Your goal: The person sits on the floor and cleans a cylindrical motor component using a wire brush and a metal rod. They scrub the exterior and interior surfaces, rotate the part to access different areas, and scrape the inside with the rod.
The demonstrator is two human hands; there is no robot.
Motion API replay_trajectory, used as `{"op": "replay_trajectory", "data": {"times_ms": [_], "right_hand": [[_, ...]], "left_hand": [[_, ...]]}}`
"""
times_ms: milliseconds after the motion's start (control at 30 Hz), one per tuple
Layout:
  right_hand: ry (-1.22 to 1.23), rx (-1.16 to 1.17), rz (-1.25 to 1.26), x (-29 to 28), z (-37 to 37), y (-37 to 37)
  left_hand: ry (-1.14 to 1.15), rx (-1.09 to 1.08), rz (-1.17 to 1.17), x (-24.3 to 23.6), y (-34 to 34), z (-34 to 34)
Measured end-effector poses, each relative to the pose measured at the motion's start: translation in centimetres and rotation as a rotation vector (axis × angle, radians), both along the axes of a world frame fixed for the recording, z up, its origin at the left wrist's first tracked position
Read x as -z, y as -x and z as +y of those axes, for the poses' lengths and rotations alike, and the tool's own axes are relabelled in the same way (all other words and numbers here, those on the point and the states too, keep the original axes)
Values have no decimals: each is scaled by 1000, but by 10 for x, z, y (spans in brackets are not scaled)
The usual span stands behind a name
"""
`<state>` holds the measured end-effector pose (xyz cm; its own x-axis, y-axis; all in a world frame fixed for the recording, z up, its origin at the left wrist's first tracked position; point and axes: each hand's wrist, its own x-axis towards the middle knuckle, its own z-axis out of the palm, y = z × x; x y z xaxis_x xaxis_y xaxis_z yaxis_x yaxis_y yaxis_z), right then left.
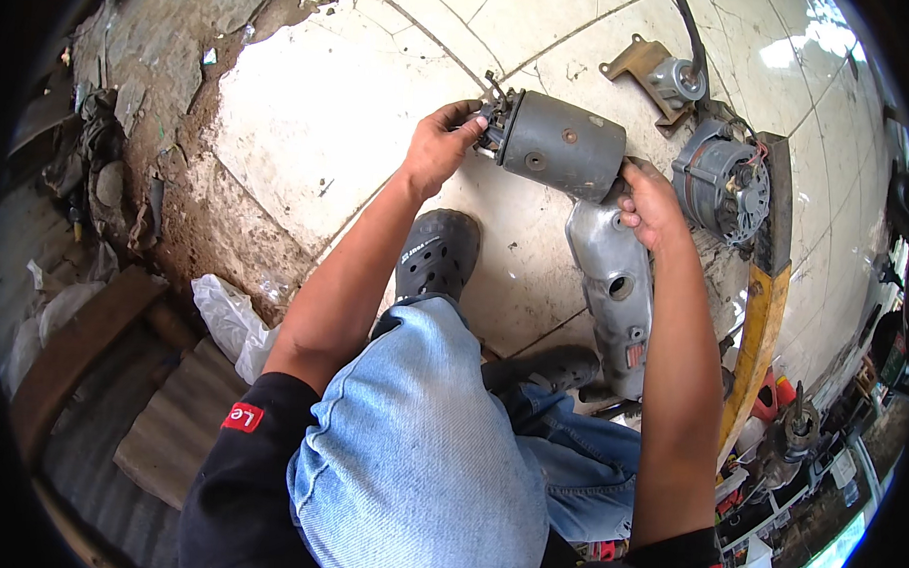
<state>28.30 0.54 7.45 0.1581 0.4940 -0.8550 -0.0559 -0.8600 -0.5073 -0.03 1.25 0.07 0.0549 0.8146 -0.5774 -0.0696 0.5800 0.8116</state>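
My left hand (446, 135) closes on the fittings (494, 125) at one end of the grey cylinder (569, 148), thumb on top, while my right hand (650, 203) curls round the lower corner of the other end, some of its fingers hidden from me. The cylinder lies crosswise between my hands, its left end a little higher, just beyond my dark clog (439, 253) and over the top end of the silver metal cover (614, 290); whether it touches that cover or hangs clear, I cannot tell. It looks heavy and smooth-sided, so I judge the handling goes best with the weight in my right palm, well under the body, and only a light, steadying pinch on the left, since those small fittings could bend or snap under load. Turning it calls for both wrists moving together, slowly, so that neither end drops. The alternator-like part (723, 183) stands near my right knuckles, with the rusty bracket (642, 75) beyond it, so any swing to the right risks a knock; the broad stretch of tiled floor (321, 99) to my left seems the safer side for room. Greasy fingers could slip, so a firm right grip matters most.
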Motion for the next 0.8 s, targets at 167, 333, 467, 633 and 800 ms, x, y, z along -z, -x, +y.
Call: {"op": "replay_trajectory", "data": {"times_ms": [167,333,467,633,800], "right_hand": [[-28,-119,-137,-5,-18,4],[-89,-390,-389,5,-33,9],[-226,-354,-531,-3,-33,8],[-282,-373,-484,-21,-43,19],[-316,-194,-385,-17,-58,39]], "left_hand": [[-15,67,-22,1,8,-6],[-58,189,6,7,15,-16],[-101,354,135,1,23,-14],[-164,470,126,-11,30,-11],[-125,534,90,-19,27,-3]]}}
